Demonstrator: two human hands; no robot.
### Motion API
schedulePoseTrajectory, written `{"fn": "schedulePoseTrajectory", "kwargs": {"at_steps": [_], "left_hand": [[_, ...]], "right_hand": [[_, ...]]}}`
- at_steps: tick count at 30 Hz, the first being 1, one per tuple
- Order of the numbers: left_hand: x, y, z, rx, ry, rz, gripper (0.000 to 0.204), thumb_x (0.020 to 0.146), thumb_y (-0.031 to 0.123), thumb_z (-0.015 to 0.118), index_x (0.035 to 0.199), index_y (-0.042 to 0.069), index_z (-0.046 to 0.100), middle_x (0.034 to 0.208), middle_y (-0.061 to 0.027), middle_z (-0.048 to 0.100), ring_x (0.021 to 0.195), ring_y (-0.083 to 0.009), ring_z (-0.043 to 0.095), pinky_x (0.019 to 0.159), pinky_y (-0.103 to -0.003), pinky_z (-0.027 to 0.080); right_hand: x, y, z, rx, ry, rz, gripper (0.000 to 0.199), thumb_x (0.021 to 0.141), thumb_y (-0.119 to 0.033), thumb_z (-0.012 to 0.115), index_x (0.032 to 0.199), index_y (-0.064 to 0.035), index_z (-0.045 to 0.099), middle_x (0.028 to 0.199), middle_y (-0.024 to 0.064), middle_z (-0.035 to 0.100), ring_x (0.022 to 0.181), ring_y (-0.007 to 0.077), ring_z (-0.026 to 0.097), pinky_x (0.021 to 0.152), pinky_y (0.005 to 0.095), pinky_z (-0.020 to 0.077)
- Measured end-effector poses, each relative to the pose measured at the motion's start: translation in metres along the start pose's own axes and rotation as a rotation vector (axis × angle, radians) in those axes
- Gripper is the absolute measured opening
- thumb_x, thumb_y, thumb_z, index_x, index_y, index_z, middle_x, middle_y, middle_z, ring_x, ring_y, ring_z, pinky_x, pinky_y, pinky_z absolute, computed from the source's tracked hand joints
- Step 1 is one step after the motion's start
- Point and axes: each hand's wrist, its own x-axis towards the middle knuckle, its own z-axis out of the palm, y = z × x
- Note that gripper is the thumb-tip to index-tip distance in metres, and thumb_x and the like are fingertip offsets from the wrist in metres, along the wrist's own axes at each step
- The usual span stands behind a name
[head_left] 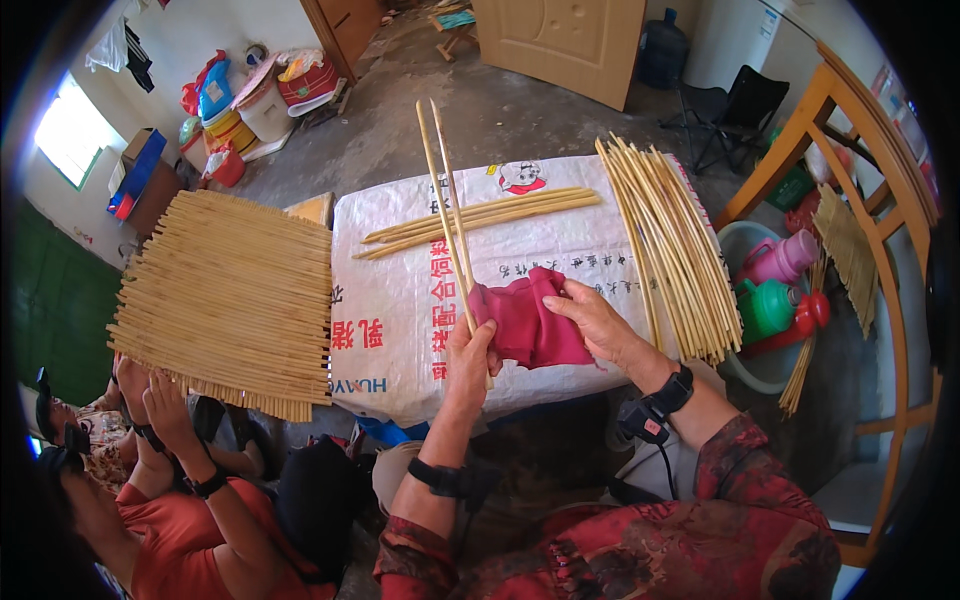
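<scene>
Left hand (468, 352) grip holds two sticks (445, 210); right hand (598, 318) grip pinches red cloth (527, 322); basin (738, 240) holds bottles (770, 285).

A bare grey concrete floor (520, 110) stretches beyond the hands, a pale wooden door (565, 45) leaning past it, a bright window (68, 130) far left, a wooden chair frame (890, 200) right.
</scene>
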Motion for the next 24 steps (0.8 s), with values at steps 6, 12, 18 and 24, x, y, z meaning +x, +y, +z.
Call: {"fn": "schedulePoseTrajectory", "kwargs": {"at_steps": [6, 12, 18, 24], "left_hand": [[0.0, -0.003, -0.006, 0.068, 0.059, -0.005, 0.008, 0.081, 0.008, 0.047, 0.089, 0.006, 0.049, 0.053, 0.0018, 0.042, 0.035, -0.0046, 0.035, 0.03, -0.019, 0.028], [-0.002, -0.006, -0.008, 0.243, 0.021, 0.059, 0.01, 0.081, 0.007, 0.047, 0.09, 0.002, 0.049, 0.053, 0.0016, 0.04, 0.035, -0.0053, 0.035, 0.03, -0.02, 0.028], [-0.006, -0.007, -0.004, 0.297, -0.017, 0.021, 0.013, 0.082, 0.009, 0.046, 0.093, 0.003, 0.049, 0.055, 0.0016, 0.042, 0.037, -0.0051, 0.037, 0.031, -0.02, 0.028], [-0.006, -0.001, 0.0, -0.051, -0.049, -0.048, 0.02, 0.086, 0.02, 0.047, 0.099, 0.005, 0.047, 0.057, 0.0012, 0.046, 0.037, -0.0038, 0.033, 0.031, -0.018, 0.026]], "right_hand": [[0.008, 0.012, -0.017, -0.25, -0.017, 0.084, 0.035, 0.076, -0.007, 0.056, 0.107, 0.0059, 0.046, 0.092, 0.0092, 0.057, 0.079, 0.0147, 0.057, 0.07, 0.0278, 0.0478], [0.016, 0.001, -0.03, -0.983, 0.227, -0.197, 0.029, 0.072, -0.011, 0.061, 0.096, 0.0046, 0.053, 0.08, 0.0118, 0.06, 0.073, 0.0146, 0.057, 0.064, 0.0258, 0.0457], [0.013, -0.004, -0.003, -0.237, 0.036, 0.114, 0.041, 0.08, -0.024, 0.057, 0.11, 0.001, 0.044, 0.088, 0.0096, 0.055, 0.071, 0.0142, 0.057, 0.061, 0.027, 0.0499], [0.006, -0.002, 0.013, 0.0, -0.183, 0.074, 0.04, 0.085, -0.02, 0.049, 0.118, 0.0003, 0.038, 0.1, 0.0119, 0.052, 0.079, 0.0178, 0.058, 0.065, 0.0297, 0.0508]]}}
